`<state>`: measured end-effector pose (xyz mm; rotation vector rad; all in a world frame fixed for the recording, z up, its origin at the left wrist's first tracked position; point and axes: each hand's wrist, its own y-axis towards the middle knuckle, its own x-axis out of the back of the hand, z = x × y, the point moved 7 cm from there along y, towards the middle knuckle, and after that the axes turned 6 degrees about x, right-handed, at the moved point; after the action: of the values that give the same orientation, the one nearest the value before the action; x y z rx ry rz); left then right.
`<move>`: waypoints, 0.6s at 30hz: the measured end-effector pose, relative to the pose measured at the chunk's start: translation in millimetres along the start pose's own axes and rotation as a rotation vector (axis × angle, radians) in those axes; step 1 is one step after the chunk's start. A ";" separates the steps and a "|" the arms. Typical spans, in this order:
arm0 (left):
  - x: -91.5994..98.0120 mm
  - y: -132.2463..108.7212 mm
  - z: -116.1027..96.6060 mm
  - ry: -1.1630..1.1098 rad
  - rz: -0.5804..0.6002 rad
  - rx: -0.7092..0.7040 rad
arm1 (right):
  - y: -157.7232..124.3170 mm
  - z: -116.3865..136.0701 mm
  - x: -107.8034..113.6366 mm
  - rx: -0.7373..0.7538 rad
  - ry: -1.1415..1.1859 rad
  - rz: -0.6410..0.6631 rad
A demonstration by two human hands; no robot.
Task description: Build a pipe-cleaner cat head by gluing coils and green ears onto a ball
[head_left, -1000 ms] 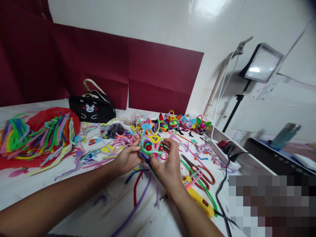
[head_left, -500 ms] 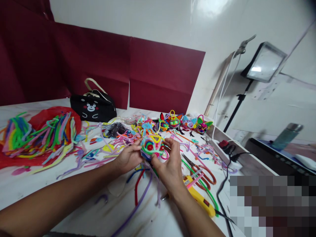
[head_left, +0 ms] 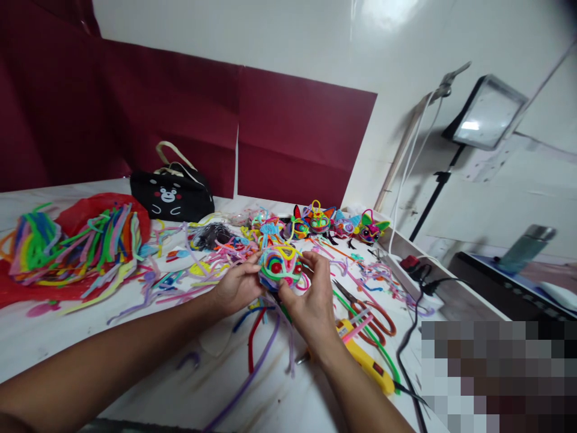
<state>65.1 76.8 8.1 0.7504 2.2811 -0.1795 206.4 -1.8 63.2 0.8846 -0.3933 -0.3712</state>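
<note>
A pipe-cleaner bundle [head_left: 112, 240] lies left; orange-handled scissors [head_left: 356, 302] and a yellow glue gun [head_left: 369, 365] lie right, the forearm partly hiding the gun. Compared with a second ago, the grip looks unchanged. Near centre, left hand [head_left: 238, 287] and right hand [head_left: 312, 296] clamp their fingers on a multicoloured animal head [head_left: 280, 269].

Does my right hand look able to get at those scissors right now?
Probably yes: the scissors lie just right of your right hand, and nothing bulky seems to stand between. A green pipe cleaner crosses them, though, and that hand is occupied, helping hold the pipe-cleaner creature head.
</note>
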 end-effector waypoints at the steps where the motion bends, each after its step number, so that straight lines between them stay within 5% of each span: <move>1: 0.7 0.3 0.3 -0.001 -0.001 -0.001 | -0.2 -0.3 -0.2 -0.003 0.002 0.001; 18: -4.9 -0.9 0.9 -0.023 0.031 -0.015 | -0.8 -3.9 -0.4 -0.043 0.024 -0.008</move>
<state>67.9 73.5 10.7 0.7723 2.2453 -0.1561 207.8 0.5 60.2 0.8485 -0.3590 -0.3745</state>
